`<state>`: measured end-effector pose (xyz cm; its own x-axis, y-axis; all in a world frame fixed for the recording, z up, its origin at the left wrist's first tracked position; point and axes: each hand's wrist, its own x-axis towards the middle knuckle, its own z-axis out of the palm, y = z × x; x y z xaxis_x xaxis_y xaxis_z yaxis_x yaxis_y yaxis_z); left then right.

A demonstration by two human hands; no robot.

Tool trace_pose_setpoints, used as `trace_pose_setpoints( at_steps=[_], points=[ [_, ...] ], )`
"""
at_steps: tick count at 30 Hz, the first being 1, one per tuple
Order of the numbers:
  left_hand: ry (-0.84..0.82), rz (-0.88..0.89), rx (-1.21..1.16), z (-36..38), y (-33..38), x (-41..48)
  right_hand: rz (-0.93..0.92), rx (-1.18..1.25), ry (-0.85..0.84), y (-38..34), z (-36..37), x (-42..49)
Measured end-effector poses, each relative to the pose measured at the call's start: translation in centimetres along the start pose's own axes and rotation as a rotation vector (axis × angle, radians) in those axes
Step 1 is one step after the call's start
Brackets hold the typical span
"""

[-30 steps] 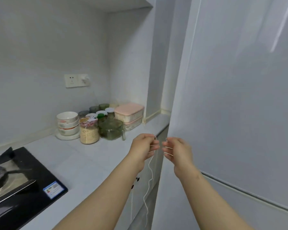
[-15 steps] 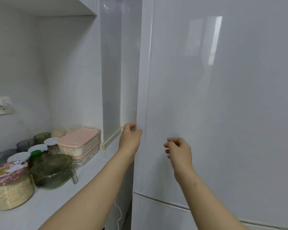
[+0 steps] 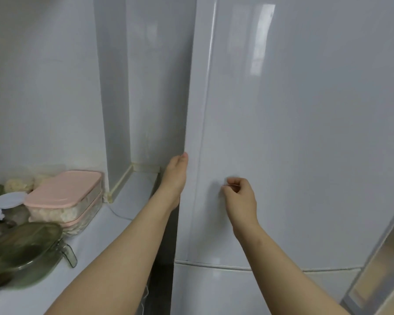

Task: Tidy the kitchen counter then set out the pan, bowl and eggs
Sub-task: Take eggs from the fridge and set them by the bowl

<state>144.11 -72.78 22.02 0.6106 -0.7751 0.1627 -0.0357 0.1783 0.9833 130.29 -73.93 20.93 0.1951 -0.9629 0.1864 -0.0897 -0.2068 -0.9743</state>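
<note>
white gloss: fridge door (image 3: pixel 305 133) across 12 to 4 o'clock, shut, with a seam to the lower door (image 3: pixel 214 289) at 6. left hand (image 3: pixel 175 178) at centre, a touch toward 9, hooked on door's left edge, thumb along the edge, fingers wrapped behind and out of sight. judged a grip, set to pull. right hand (image 3: pixel 239 196) a touch toward 3, fingers curled in, close to the door face. cannot tell whether touching it or pinching anything thin.

progress, judged: early in the set-out half. no eggs, pan or bowl in view. eggs probably behind door, unconfirmed. nothing laid out here. tidying not checkable, only one corner of counter visible.

surface: pale counter (image 3: pixel 123 223) at 7 to 8, running back into a niche beside the fridge. stacked boxes (image 3: pixel 64 192), pink lid on top, at 9. lidded green glass dish (image 3: pixel 21 253) at 8, nearer. white-lidded jars (image 3: pixel 8 198) at far 9, partly cut off. thin white cord (image 3: pixel 118 212) on counter just beside boxes. plain white wall (image 3: pixel 43 87). glare on door at 1.
</note>
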Motion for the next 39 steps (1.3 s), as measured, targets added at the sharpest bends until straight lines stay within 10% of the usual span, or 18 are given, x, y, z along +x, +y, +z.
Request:
trace_pose_setpoints(
  at_steps=[12, 22, 29, 39],
  points=[
    [-0.014, -0.012, -0.104, -0.3, 1.8, -13.8, -0.107, 0.03, 0.137, -0.3, -5.0, -9.8],
    [-0.401, 0.011, -0.031, 3.7, 5.1, -28.8, -0.154, 0.09, 0.379, -0.3, -14.6, -21.3],
    [-0.319, 0.379, 0.127, 10.1, 5.5, -35.9, -0.239, 0.12, 0.579, -1.3, -22.3, -28.2],
    [-0.818, 0.356, 0.026, 18.1, 5.9, -42.0, -0.206, -0.057, 0.893, -1.4, -31.8, -32.1]
  ],
)
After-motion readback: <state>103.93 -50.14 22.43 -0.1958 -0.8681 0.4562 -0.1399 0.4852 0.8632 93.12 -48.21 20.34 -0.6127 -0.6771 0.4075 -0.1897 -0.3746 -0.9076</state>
